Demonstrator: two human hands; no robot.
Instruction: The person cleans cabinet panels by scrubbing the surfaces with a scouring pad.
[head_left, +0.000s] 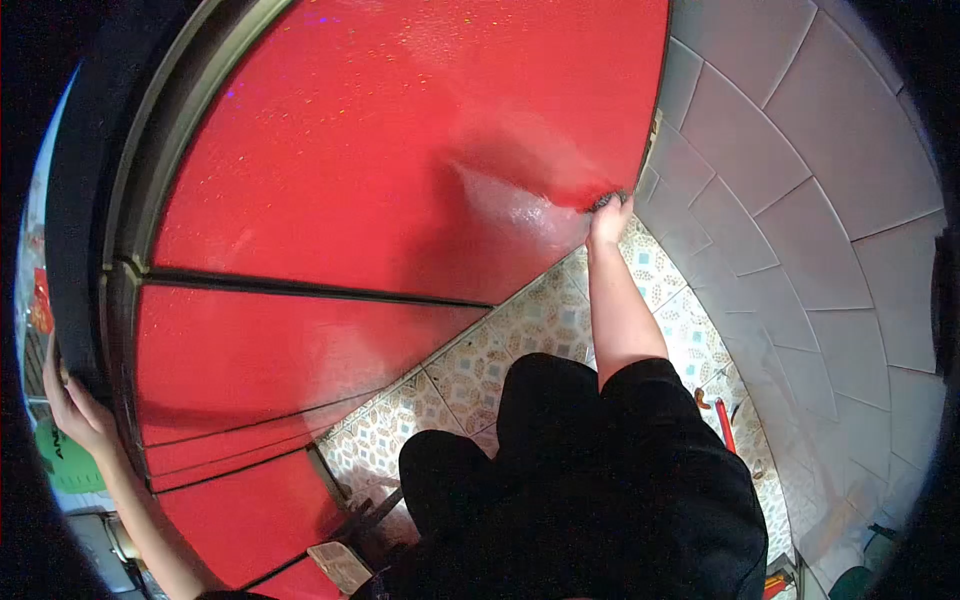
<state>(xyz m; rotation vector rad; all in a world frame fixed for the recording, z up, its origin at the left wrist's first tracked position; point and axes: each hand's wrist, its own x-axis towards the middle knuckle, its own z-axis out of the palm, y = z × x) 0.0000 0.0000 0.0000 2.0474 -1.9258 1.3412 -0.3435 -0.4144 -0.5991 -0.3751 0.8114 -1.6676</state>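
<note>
Scrubber of dark, mesh-like material (607, 201) sits grasped in my right hand (611, 220), against the lower right edge of the large glossy red panel (390, 170); the panel spreads up and leftward from this grip. My right hand is much the nearer; my left hand (88, 420) lies along the black upright border (75, 240) far left, whether clasping it I cannot tell. Beside it, a green rounded object (72, 472) shows "AN", the rest unclear.

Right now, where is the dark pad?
In the head view, right of centre: the dark pad sits in the right hand, against the red panel.
</note>
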